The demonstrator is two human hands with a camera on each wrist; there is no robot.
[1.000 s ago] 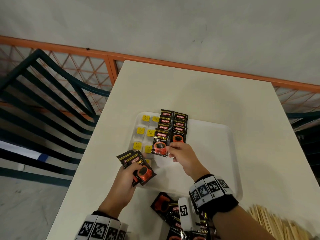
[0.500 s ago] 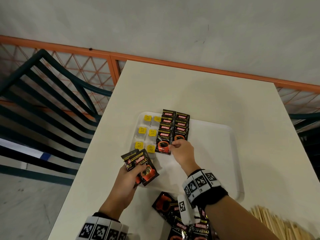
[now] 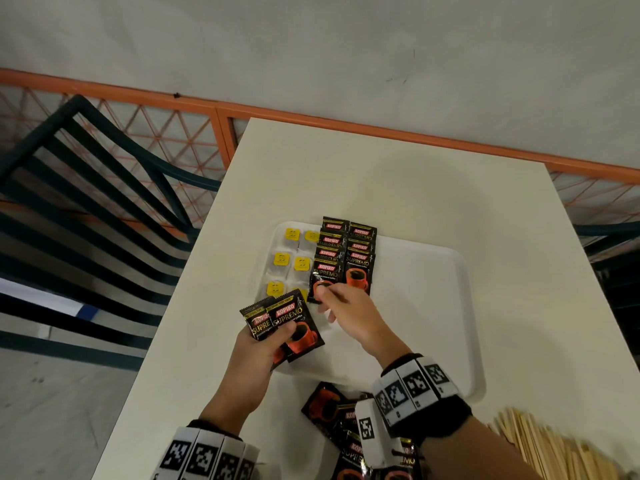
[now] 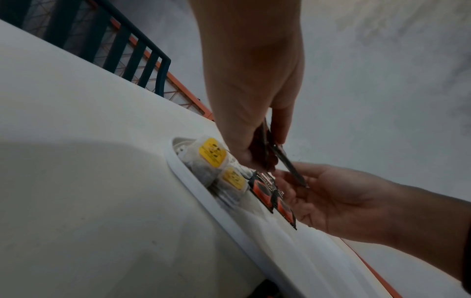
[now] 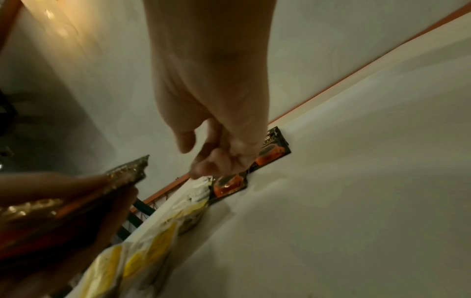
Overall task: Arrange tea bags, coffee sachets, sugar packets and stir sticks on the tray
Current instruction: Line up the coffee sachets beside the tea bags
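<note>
A white tray lies on the table. Tea bags with yellow tags fill its left end. Beside them, black coffee sachets overlap in two columns. My left hand grips a fan of coffee sachets over the tray's near left corner; the left wrist view shows them edge-on. My right hand hovers over the tray with loosely bent fingers. One fingertip touches the bottom of the nearest sachet in the left column. In the right wrist view its thumb stands apart from the fingers, nothing between them.
More loose coffee sachets lie on the table in front of the tray, partly under my right wrist. A pile of wooden stir sticks sits at the bottom right. A dark chair and an orange railing border the table.
My right hand pinched the nearest left-column sachet and set it down; now it has let go and shifted slightly left towards my left hand. The left hand kept its fan of sachets.
</note>
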